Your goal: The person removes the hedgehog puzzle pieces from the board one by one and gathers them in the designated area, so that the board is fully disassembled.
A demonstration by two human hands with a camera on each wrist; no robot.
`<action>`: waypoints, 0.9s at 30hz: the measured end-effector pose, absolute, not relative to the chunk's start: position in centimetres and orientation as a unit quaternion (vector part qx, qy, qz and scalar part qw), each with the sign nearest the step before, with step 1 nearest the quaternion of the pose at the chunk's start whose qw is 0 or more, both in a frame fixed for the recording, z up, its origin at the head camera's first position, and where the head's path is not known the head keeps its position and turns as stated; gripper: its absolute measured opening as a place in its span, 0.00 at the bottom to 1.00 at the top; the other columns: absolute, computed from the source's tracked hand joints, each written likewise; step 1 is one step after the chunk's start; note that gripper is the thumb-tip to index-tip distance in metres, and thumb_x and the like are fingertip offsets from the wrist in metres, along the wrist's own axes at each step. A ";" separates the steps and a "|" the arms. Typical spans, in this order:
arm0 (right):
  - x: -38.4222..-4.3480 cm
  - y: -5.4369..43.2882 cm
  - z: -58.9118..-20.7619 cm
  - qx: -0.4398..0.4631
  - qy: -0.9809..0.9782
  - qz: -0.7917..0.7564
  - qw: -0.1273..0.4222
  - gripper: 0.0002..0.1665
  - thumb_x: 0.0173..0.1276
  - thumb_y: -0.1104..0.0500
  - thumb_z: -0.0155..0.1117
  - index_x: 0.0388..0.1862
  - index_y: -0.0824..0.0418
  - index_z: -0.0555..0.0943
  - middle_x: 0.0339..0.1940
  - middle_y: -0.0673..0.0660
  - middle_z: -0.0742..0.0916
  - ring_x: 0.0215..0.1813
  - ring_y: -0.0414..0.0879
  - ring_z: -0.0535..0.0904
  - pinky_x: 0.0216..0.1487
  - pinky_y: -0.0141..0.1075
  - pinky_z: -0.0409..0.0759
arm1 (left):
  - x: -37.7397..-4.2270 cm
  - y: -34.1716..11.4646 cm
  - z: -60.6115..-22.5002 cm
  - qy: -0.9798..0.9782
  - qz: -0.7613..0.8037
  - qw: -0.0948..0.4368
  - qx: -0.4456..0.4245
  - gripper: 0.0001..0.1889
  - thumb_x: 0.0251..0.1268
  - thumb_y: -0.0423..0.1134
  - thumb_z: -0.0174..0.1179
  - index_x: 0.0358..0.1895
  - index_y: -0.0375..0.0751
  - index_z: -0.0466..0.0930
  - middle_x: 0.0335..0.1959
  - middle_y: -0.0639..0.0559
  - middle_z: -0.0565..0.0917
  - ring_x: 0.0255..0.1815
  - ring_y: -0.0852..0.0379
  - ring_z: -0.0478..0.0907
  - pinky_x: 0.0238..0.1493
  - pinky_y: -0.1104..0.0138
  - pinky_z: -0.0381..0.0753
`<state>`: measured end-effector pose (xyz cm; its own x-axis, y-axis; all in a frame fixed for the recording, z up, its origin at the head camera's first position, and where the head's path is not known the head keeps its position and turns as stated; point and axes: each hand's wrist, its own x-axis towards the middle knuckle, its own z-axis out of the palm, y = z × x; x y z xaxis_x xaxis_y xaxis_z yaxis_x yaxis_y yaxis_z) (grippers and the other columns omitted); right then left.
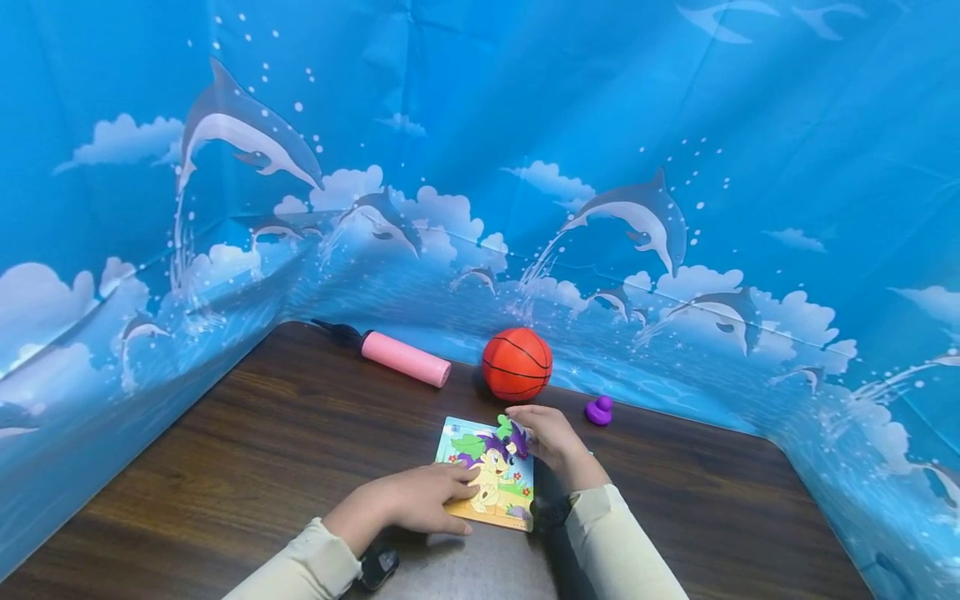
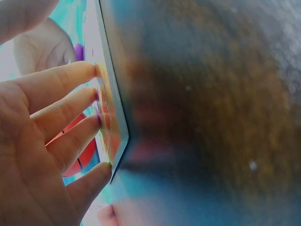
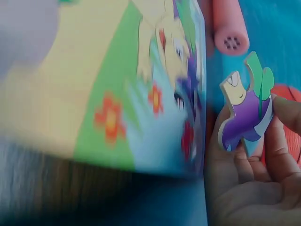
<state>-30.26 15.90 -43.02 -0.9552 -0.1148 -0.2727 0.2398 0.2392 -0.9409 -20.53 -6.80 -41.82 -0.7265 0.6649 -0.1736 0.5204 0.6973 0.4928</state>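
A square jigsaw puzzle board (image 1: 498, 507) with a cartoon hedgehog lies on the dark wooden table. On its lower left part rests my left hand (image 1: 416, 498); in the left wrist view its spread, nearly straight fingertips touch the picture near the board's edge (image 2: 117, 106). My right hand (image 1: 557, 442) is over the upper right corner and pinches a puzzle piece between thumb and fingers. This loose piece (image 3: 247, 113) is purple with a green leaf and a bit of cream face, tilted up off the board in the right wrist view.
Behind the board stands a red toy basketball (image 1: 517, 364). A pink hand pump (image 1: 405, 358) with a black nozzle lies at the back left, and a purple rubber duck (image 1: 599, 410) sits to the right. A blue dolphin-print curtain (image 1: 465, 275) borders the table's far edges.
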 end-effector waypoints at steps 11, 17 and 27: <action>-29.3 24.8 -42.4 0.074 0.823 -0.555 0.097 0.19 0.74 0.60 0.57 0.56 0.72 0.81 0.59 0.67 0.82 0.71 0.70 0.64 0.65 0.66 0.66 | -20.5 -7.0 -41.9 0.903 0.224 0.180 0.319 0.31 0.63 0.55 0.64 0.68 0.47 0.75 0.75 0.53 0.66 0.77 0.49 0.57 0.74 0.52 0.58; -28.4 28.8 -43.0 0.086 0.887 -0.449 0.059 0.17 0.72 0.59 0.57 0.49 0.70 0.85 0.46 0.63 0.87 0.50 0.57 0.79 0.51 0.47 0.78 | -20.5 -7.0 -41.8 0.901 0.228 0.180 0.321 0.31 0.63 0.54 0.64 0.68 0.45 0.75 0.75 0.52 0.66 0.77 0.48 0.57 0.74 0.52 0.58; -28.0 30.7 -43.6 0.093 0.913 -0.396 0.035 0.14 0.70 0.60 0.59 0.42 0.70 0.86 0.38 0.57 0.86 0.39 0.48 0.75 0.36 0.36 0.73 | -20.6 -6.9 -42.1 0.899 0.231 0.177 0.326 0.32 0.64 0.55 0.64 0.68 0.45 0.75 0.75 0.52 0.66 0.77 0.48 0.57 0.74 0.51 0.58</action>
